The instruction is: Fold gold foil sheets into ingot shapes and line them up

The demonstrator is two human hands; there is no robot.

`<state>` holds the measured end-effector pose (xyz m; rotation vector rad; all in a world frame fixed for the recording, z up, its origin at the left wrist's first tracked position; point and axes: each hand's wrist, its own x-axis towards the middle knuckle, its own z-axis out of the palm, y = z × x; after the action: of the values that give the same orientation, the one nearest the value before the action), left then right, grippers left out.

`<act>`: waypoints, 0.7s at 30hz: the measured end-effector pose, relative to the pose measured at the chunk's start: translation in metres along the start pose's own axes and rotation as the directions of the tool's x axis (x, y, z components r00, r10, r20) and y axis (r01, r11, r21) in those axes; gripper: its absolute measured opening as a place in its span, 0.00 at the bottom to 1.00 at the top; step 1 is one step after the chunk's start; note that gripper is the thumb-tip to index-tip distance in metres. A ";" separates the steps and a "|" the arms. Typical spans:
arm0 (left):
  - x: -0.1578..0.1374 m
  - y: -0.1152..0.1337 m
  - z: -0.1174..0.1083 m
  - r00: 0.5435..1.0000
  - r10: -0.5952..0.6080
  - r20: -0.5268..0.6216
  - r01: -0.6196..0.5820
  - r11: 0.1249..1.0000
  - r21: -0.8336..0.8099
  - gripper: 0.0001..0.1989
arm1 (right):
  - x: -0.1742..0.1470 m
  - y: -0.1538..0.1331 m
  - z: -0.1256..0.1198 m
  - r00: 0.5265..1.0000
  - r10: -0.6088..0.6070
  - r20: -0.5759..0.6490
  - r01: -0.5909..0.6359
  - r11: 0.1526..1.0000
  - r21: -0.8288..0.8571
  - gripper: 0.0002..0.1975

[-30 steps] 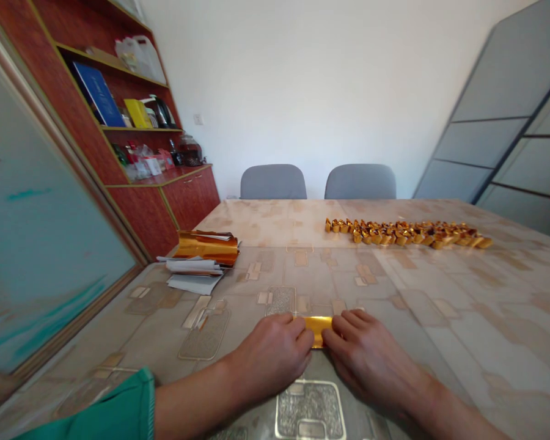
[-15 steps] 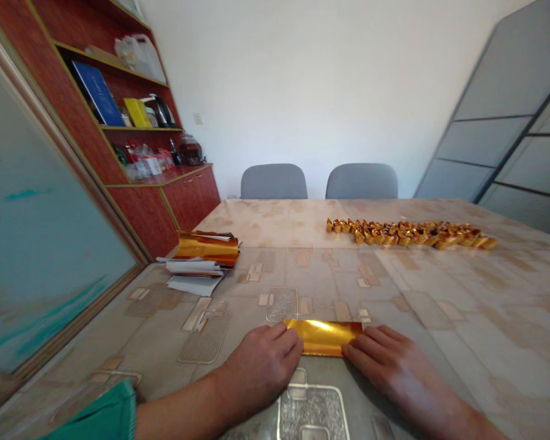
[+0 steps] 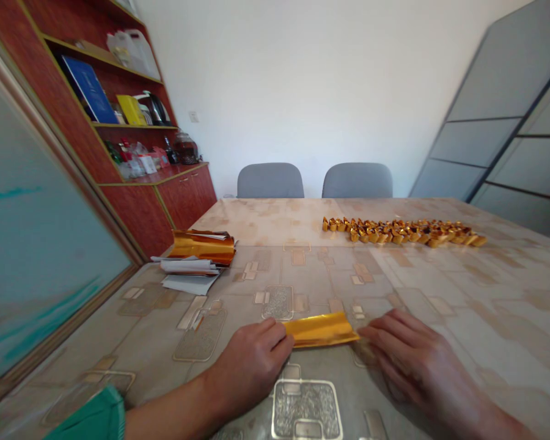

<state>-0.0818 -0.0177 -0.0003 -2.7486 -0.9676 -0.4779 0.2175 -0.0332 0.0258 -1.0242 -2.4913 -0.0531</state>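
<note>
A folded strip of shiny gold foil paper (image 3: 321, 330) lies near the front of the table, its right end slightly raised. My left hand (image 3: 259, 360) grips the strip's left end, fingers curled over it and thumb hidden. At the lower right corner of the foil, my right hand (image 3: 407, 354) has its fingertips drawn together in a pinch, a little blurred. Farther back on the right sits a long cluster of small folded gold paper pieces (image 3: 403, 232). To the left is a loose stack of gold foil sheets (image 3: 201, 245) with pale paper backs.
A patterned cloth covers the table (image 3: 256, 226). Two grey chairs (image 3: 270, 180) stand behind its far edge. On the left are a red wooden cabinet (image 3: 187, 192) with filled shelves and a frosted glass panel (image 3: 36, 214). A grey panelled unit (image 3: 481, 134) rises at right.
My right hand has shifted right and turned onto its side at the foil's corner. The strip now tilts, its right end lifted. My left hand keeps its hold.
</note>
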 end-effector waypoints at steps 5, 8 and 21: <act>0.006 0.019 0.004 0.997 0.061 -0.047 -0.063 0.997 -0.042 0.05 | 0.034 -0.032 0.032 0.990 -0.096 0.106 0.102 0.993 -0.054 0.06; 0.003 0.021 0.007 0.994 0.080 -0.073 -0.082 0.996 -0.027 0.07 | 0.031 -0.030 0.039 0.990 -0.105 0.097 0.112 0.991 -0.070 0.08; 0.005 0.013 -0.004 0.997 -0.044 0.062 0.065 0.915 -0.399 0.06 | 0.005 -0.036 0.030 0.985 0.120 0.121 -0.130 0.988 0.085 0.06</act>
<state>-0.0707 -0.0260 0.0039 -3.1157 -1.0632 -0.6871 0.1782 -0.0502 0.0057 -1.1722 -2.4993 0.1628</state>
